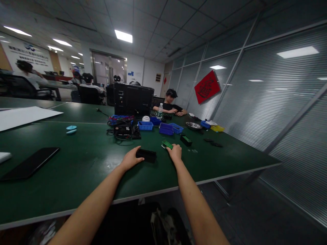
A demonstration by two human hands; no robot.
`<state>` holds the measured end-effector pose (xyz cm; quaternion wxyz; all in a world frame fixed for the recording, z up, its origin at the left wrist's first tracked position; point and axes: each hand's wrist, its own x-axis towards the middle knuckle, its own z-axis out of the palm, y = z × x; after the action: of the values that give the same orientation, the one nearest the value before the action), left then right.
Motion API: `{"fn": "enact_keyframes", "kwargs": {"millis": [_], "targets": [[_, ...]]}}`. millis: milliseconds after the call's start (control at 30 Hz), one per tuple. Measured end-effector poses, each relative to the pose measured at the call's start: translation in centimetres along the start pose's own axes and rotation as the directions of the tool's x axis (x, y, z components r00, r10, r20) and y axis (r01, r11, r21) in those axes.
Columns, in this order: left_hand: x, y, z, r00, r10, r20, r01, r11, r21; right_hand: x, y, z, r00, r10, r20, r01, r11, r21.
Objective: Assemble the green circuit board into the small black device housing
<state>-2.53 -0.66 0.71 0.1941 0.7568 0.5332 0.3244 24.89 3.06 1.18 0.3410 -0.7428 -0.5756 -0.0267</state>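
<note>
My left hand [131, 158] rests on the green table [84, 163], its fingers closed round the near end of a small black box [146, 155]. My right hand [175, 152] is just to the right, fingers pinched on a small green circuit board [167, 144] lifted slightly off the table. A second black part with a green board [186, 140] lies a little beyond the right hand.
Blue bins [145, 125], a further blue bin [166, 129], a yellow tray [217, 128], a metal dish [193, 125], cables and a black case [133, 99] stand farther back. A phone [30, 162] lies at left. A seated person [170, 103] works opposite. The table edge runs close in front.
</note>
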Motion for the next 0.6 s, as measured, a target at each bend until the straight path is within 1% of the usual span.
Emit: {"fn": "enact_keyframes", "kwargs": {"millis": [33,67,100,133,167,200,233,267,300,333,367,400,500,533,600], "targets": [[0.0,-0.1,0.0,1.0,0.001,-0.008,-0.001,1.0,0.01,0.0,-0.1,0.0,1.0,0.01,0.003,-0.01,0.998,0.059],[0.1,-0.1,0.1,1.0,0.0,-0.014,0.0,1.0,0.022,-0.1,-0.3,0.0,0.999,0.018,0.031,-0.023,0.988,0.155],[0.1,-0.1,0.1,1.0,0.0,-0.017,0.001,0.999,0.032,-0.2,-0.6,0.1,0.996,0.016,0.09,-0.041,0.957,0.287],[0.1,-0.1,0.1,1.0,-0.001,-0.018,0.002,0.999,0.04,-0.4,-1.1,0.2,0.985,-0.008,0.172,-0.07,0.894,0.442],[0.1,-0.1,0.1,1.0,-0.004,-0.017,0.005,0.999,0.044,-0.6,-1.7,0.3,0.965,-0.053,0.256,-0.113,0.797,0.593],[0.1,0.0,0.1,1.0,-0.008,-0.014,0.009,0.999,0.046,-0.9,-2.3,0.4,0.938,-0.123,0.325,-0.162,0.672,0.722],[0.1,0.0,0.1,1.0,-0.013,-0.011,0.013,0.999,0.044,-1.2,-3.0,0.5,0.913,-0.198,0.356,-0.196,0.553,0.81],[0.1,0.1,0.1,1.0,-0.015,-0.011,0.015,0.999,0.042,-1.6,-3.7,0.6,0.902,-0.249,0.353,-0.211,0.46,0.862],[0.1,0.1,0.1,1.0,-0.014,-0.013,0.015,0.999,0.038,-2.0,-4.3,0.7,0.895,-0.29,0.338,-0.208,0.4,0.893],[0.1,0.2,0.1,1.0,-0.014,-0.018,0.015,0.999,0.034,-2.4,-4.9,0.8,0.894,-0.318,0.316,-0.188,0.374,0.908],[0.1,0.2,0.1,1.0,-0.014,-0.025,0.015,1.0,0.027,-2.7,-5.4,0.8,0.892,-0.342,0.295,-0.156,0.379,0.912],[0.1,0.3,0.1,0.999,-0.011,-0.03,0.011,1.0,0.019,-3.0,-5.9,0.8,0.891,-0.361,0.275,-0.112,0.413,0.904],[0.1,0.3,0.1,0.999,0.013,-0.047,-0.014,1.0,-0.008,-3.7,-6.7,0.5,0.891,-0.403,0.21,0.069,0.577,0.814],[0.1,0.3,0.1,0.998,0.02,-0.055,-0.021,1.0,-0.011,-3.8,-6.9,0.3,0.893,-0.41,0.186,0.123,0.619,0.776],[0.1,0.2,0.1,0.998,0.02,-0.062,-0.02,1.0,-0.007,-4.0,-7.0,0.1,0.897,-0.418,0.145,0.193,0.663,0.723]]}}
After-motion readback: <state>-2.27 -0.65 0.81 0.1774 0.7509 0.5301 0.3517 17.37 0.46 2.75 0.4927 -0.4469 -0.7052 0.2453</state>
